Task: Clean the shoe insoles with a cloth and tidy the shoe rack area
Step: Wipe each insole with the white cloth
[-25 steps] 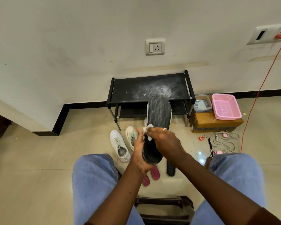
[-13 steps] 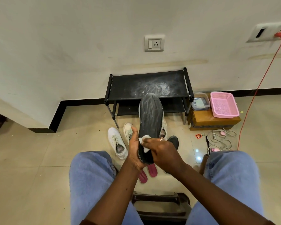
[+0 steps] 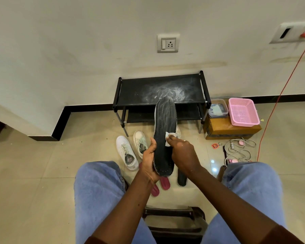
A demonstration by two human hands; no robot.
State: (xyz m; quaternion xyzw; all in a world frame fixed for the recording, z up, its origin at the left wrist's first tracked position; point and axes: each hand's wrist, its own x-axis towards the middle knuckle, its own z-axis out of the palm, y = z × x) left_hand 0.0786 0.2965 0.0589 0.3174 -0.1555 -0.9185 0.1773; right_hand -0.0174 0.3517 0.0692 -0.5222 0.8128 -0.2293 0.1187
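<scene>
item: left hand [image 3: 149, 160] gripping the dark insole [image 3: 164, 136] by its heel edge, holding it upright; right hand [image 3: 182, 153] pinching a white cloth [image 3: 169, 139] against its middle; black shoe rack [image 3: 158, 92] standing beyond.

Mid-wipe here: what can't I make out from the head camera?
Head view only:
Insole underside: faces away from the camera.
Cloth: mostly under the right hand.
Left hand fingers: behind the insole.
Second insole on the floor: top hidden behind the right hand.
Clear box contents: too small.
</scene>
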